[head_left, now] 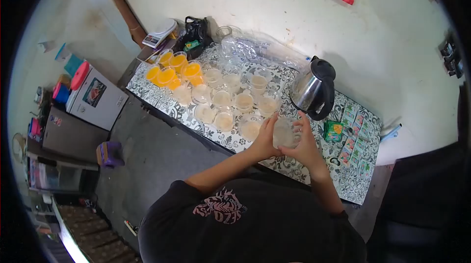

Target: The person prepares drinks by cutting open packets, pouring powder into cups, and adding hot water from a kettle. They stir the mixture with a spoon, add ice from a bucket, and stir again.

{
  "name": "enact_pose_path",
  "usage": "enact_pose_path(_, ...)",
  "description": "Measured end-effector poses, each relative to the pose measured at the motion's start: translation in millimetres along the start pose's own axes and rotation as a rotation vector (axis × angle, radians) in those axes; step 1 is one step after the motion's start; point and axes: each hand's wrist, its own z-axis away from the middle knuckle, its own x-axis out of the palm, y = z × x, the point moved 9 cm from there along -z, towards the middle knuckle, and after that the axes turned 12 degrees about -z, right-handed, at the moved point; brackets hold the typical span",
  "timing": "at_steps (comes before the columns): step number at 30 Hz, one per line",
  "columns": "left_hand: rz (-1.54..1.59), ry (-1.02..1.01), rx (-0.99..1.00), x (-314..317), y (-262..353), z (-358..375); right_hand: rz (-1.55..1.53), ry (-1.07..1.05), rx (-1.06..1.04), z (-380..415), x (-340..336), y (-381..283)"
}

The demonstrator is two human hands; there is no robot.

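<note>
Between my two hands is a clear plastic cup (283, 134) over the front of the patterned table. My left hand (265, 141) wraps the cup's left side, and my right hand (305, 146) wraps its right side. Its contents look pale; I cannot make out what they are. Just left of my left hand stands a similar cup (250, 129). Several more clear cups (222, 99) with something pale at the bottom spread further left. Beyond them are several cups of orange drink (169, 77). A green sachet pack (333, 131) lies right of my right hand.
A steel kettle (306, 88) with a black handle stands behind my hands. Flat sachets (354, 140) lie at the table's right end. A clear plastic sleeve (265, 52), a black bag (195, 32) and a kitchen scale (159, 34) sit along the back.
</note>
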Motion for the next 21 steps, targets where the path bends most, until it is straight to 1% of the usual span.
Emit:
enact_pose_path(1, -0.049, -0.035, -0.024, -7, -5, 1, 0.018, 0.035, 0.053, -3, 3, 4)
enact_pose_path(3, 0.009, -0.035, -0.019, -32, -12, 2, 0.051, 0.108, 0.154, -9, 6, 11)
enact_pose_path(4, 0.037, -0.033, -0.014, -46, -15, 1, 0.065, 0.136, 0.148, -13, 7, 12)
enact_pose_path(7, -0.065, 0.009, 0.109, -93, -22, -4, 0.112, 0.204, 0.127, -18, 9, 30)
enact_pose_path(9, -0.140, 0.034, 0.122, -120, -31, -10, 0.153, 0.230, 0.093, -20, 10, 44)
enact_pose_path(12, -0.228, 0.059, 0.149, -148, -40, -13, 0.102, 0.170, 0.112, -24, 22, 57)
enact_pose_path(15, -0.304, 0.062, 0.211, -158, -47, -11, 0.134, 0.203, 0.167, -26, 19, 61)
enact_pose_path(18, -0.304, 0.069, 0.203, -162, -54, -4, 0.155, 0.296, 0.254, -24, -2, 68)
enact_pose_path(21, -0.302, 0.059, 0.214, -165, -54, 1, 0.356, 0.340, 0.160, -32, -23, 60)
